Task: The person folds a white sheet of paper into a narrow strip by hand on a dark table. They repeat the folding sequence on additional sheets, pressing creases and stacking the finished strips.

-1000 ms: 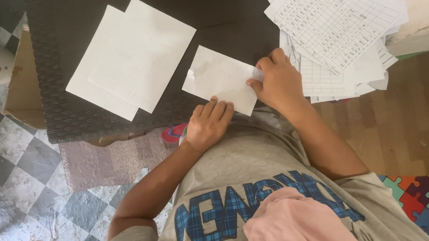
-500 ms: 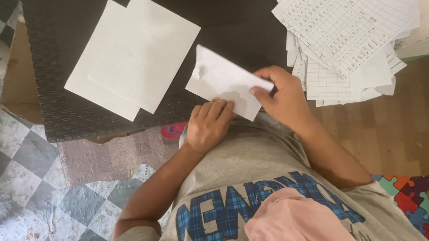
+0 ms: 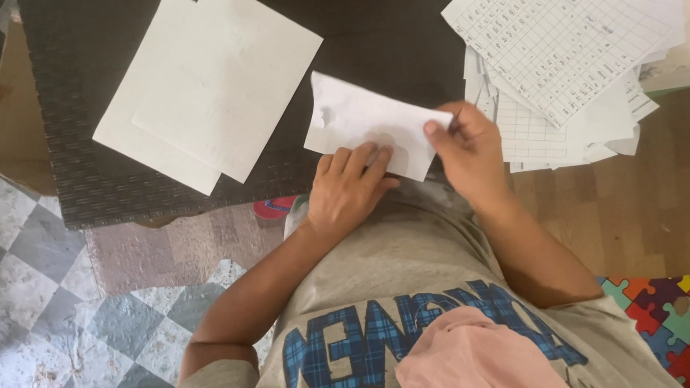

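A folded white paper (image 3: 369,124) lies at the near edge of the dark woven mat (image 3: 377,32), just right of two overlapping blank sheets (image 3: 211,88) and left of a stack of gridded pages (image 3: 569,48). The left hand (image 3: 349,190) rests on the paper's near edge — fingers together, laid flat on it. The right hand (image 3: 470,151) pinches the paper's right end — thumb on top, fingers curled beneath.

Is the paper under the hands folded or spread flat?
Folded, it seems: the paper is a narrow strip, left hand pressing its near edge, right hand pinching its end.
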